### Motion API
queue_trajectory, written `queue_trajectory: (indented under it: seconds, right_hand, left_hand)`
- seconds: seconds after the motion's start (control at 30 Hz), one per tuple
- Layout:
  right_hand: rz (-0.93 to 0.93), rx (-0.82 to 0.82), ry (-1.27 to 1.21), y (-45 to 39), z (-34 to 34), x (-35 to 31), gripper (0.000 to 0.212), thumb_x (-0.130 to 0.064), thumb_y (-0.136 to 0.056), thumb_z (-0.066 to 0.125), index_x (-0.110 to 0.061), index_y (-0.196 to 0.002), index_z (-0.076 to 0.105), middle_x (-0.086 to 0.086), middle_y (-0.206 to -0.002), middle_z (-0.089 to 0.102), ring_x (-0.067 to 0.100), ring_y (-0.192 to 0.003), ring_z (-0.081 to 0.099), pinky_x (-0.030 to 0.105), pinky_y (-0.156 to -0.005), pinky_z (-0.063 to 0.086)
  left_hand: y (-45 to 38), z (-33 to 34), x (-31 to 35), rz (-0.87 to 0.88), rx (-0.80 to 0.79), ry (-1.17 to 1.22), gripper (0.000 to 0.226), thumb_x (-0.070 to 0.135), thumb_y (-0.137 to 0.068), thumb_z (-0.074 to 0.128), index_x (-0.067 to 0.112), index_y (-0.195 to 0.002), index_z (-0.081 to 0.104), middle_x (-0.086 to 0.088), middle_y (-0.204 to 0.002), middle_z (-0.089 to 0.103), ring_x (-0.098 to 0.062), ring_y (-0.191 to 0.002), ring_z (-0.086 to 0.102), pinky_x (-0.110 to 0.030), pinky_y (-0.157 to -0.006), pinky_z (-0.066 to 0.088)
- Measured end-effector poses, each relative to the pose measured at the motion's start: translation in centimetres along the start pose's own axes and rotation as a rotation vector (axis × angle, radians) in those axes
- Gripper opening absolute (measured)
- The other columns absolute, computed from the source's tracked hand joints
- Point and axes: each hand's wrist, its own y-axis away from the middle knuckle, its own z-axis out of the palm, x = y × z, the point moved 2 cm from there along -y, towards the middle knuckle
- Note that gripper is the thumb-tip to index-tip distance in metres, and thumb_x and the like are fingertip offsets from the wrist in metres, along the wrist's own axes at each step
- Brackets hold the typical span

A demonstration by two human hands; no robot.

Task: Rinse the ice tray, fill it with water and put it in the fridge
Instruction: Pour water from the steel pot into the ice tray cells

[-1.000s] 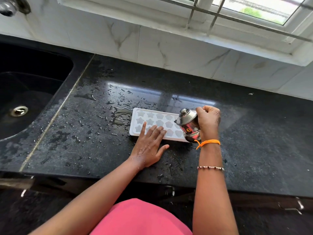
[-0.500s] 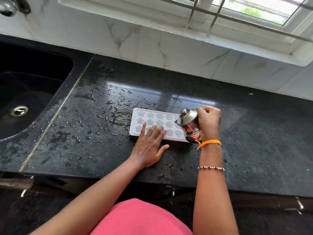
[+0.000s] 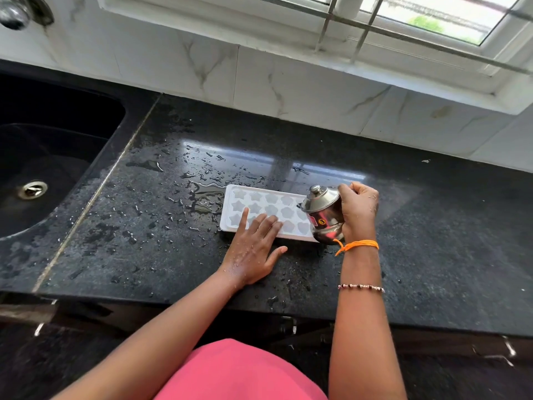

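A white ice tray (image 3: 268, 207) with star- and flower-shaped cavities lies flat on the wet black tabletop (image 3: 432, 241), its long side running left to right, near the front edge. A small steel pot (image 3: 323, 215) with a knobbed lid is tilted over the tray's right end.
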Motion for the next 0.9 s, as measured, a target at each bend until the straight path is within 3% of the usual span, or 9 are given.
queue_trajectory:
  seconds: [0.1, 0.27, 0.43, 0.6, 0.77, 0.9]
  right_hand:
    - [0.046, 0.002, -0.094, 0.0, -0.1, 0.4, 0.038, -0.005, -0.070, 0.054, -0.020, -0.044, 0.031, 0.000, -0.052, 0.025, 0.016, -0.053, 0.025, 0.028, -0.052, 0.022]
    - [0.107, 0.032, -0.241, 0.2, -0.2, 0.4, 0.044, 0.003, -0.077, 0.052, -0.019, -0.045, 0.030, -0.005, -0.047, 0.024, 0.008, -0.044, 0.024, 0.017, -0.042, 0.023]
    - [0.127, 0.021, -0.330, 0.3, 0.4, 0.3, 0.046, 0.004, -0.076, 0.051, -0.020, -0.044, 0.029, -0.015, -0.037, 0.023, 0.007, -0.042, 0.023, 0.017, -0.043, 0.022]
    - [0.098, -0.007, -0.302, 0.6, 1.0, -0.2, 0.045, 0.003, -0.076, 0.051, -0.020, -0.044, 0.029, -0.014, -0.037, 0.024, 0.006, -0.040, 0.023, 0.017, -0.042, 0.022]
    - [0.051, -0.039, -0.205, 0.7, 1.9, -0.4, 0.043, 0.001, -0.074, 0.051, -0.021, -0.043, 0.029, -0.014, -0.032, 0.024, 0.007, -0.042, 0.025, 0.020, -0.045, 0.023]
    - [0.032, -0.057, -0.135, 0.7, 2.5, -0.5, 0.040, -0.001, -0.074, 0.052, -0.021, -0.045, 0.033, -0.007, -0.043, 0.031, 0.011, -0.047, 0.028, 0.022, -0.048, 0.026]
  left_hand:
    - [0.0, -0.1, 0.0, 0.002, 0.005, -0.001, 0.056, 0.049, -0.090, 0.035, 0.010, -0.124, 0.056, -0.007, -0.127, 0.057, -0.030, -0.119, 0.052, -0.055, -0.108, 0.015]
    - [0.4, -0.5, 0.0, -0.002, 0.013, 0.005, 0.057, 0.050, -0.090, 0.035, 0.010, -0.127, 0.053, -0.007, -0.129, 0.056, -0.030, -0.120, 0.052, -0.055, -0.110, 0.014]
    - [0.9, -1.5, -1.3, -0.111, 0.058, 0.036, 0.058, 0.050, -0.089, 0.035, 0.012, -0.130, 0.051, -0.006, -0.129, 0.055, -0.027, -0.121, 0.050, -0.051, -0.113, 0.008]
    - [1.3, -1.7, -2.2, -0.157, 0.061, 0.017, 0.058, 0.049, -0.089, 0.035, 0.012, -0.130, 0.052, -0.005, -0.130, 0.054, -0.027, -0.121, 0.049, -0.052, -0.112, 0.011]
    - [1.7, -1.5, -2.4, -0.064, 0.049, -0.040, 0.055, 0.047, -0.089, 0.036, 0.011, -0.125, 0.056, -0.006, -0.127, 0.058, -0.028, -0.119, 0.052, -0.055, -0.109, 0.016]
    - [1.6, -1.3, -2.6, -0.066, 0.025, -0.030, 0.053, 0.048, -0.090, 0.036, 0.013, -0.124, 0.056, -0.005, -0.129, 0.057, -0.028, -0.120, 0.052, -0.055, -0.109, 0.017]
